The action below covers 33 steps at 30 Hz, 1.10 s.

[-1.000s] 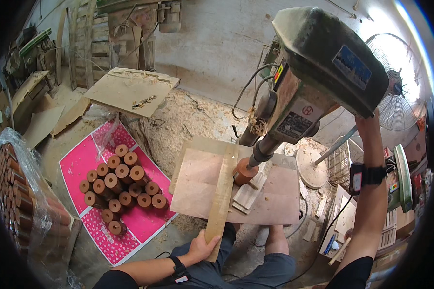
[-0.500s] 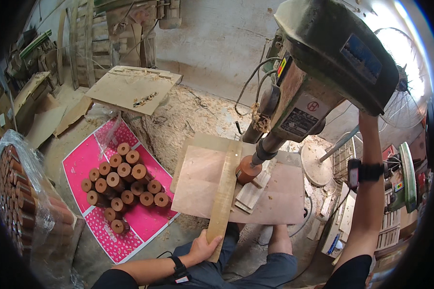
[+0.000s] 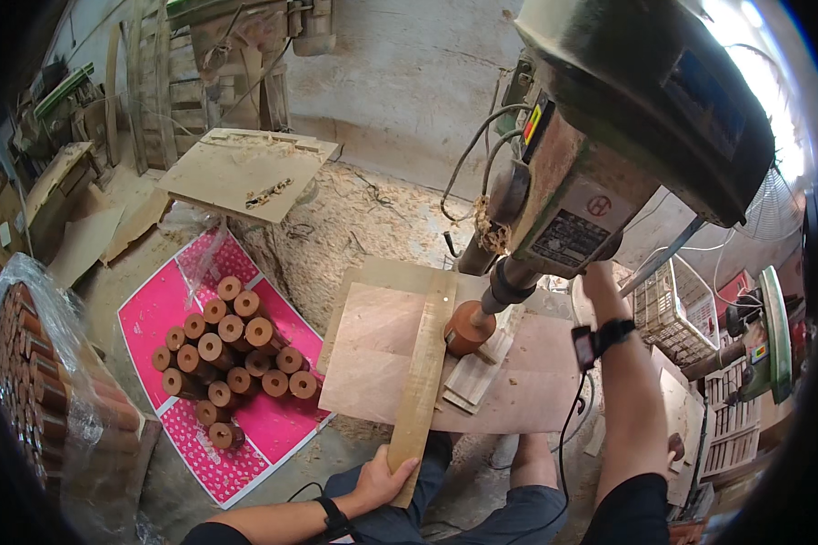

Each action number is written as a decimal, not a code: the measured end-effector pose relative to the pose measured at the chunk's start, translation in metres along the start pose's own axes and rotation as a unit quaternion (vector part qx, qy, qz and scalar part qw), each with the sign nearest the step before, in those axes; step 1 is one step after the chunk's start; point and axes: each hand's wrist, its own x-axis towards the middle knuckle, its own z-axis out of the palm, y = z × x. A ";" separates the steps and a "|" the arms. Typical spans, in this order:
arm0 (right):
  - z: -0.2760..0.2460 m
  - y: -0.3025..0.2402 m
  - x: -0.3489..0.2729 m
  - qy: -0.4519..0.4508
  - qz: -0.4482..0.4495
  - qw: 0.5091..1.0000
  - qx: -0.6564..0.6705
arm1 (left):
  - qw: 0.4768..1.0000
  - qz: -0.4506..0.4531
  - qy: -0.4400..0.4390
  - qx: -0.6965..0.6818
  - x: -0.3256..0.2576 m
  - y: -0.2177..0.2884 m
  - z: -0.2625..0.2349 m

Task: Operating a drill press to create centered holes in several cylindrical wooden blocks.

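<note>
In the head view, the left hand [image 3: 382,478] is wrapped around the near end of a long wooden strip [image 3: 425,363], which runs away from it across a thin tan sheet [image 3: 364,345]. Beyond the left hand and a little to its right, a brown cylinder [image 3: 466,331] stands against the strip's right edge, with pale wood pieces [image 3: 471,381] on its other side. A drill press [image 3: 563,218] stands over the cylinder, its narrow bit meeting the top; how deep it reaches cannot be told. The right hand [image 3: 598,275] is raised to the right of the cylinder, beside the drill press; its fingers are hidden, so its grip cannot be told. Left of and beyond the left hand, more brown cylinders [image 3: 212,348] sit grouped on a pink sheet [image 3: 273,422]. A plastic crate [image 3: 677,313] is just right of the right hand.
</note>
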 end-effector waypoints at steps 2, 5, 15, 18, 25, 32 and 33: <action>0.015 0.000 -0.044 0.040 0.093 0.995 0.015 | 1.000 -0.004 -0.008 0.005 0.000 -0.002 0.000; 0.025 -0.012 -0.110 0.031 0.125 0.991 -0.042 | 1.000 0.008 -0.004 -0.015 0.000 -0.005 0.000; 0.004 -0.106 -0.269 0.003 -0.120 0.885 -0.451 | 0.998 0.057 0.022 -0.032 0.000 -0.011 0.003; -0.007 -0.162 -0.292 0.045 -0.126 0.859 -0.494 | 0.998 0.046 0.024 -0.028 -0.001 -0.011 0.003; -0.022 -0.240 -0.229 0.167 -0.311 0.858 -0.372 | 0.999 0.034 0.012 -0.014 -0.002 -0.007 0.000; -0.006 -0.208 -0.060 0.140 -0.206 0.968 -0.019 | 0.997 0.062 0.028 -0.020 -0.003 -0.005 0.004; 0.001 -0.202 -0.048 0.121 -0.137 0.983 -0.026 | 0.998 0.056 0.029 -0.016 -0.003 -0.005 0.005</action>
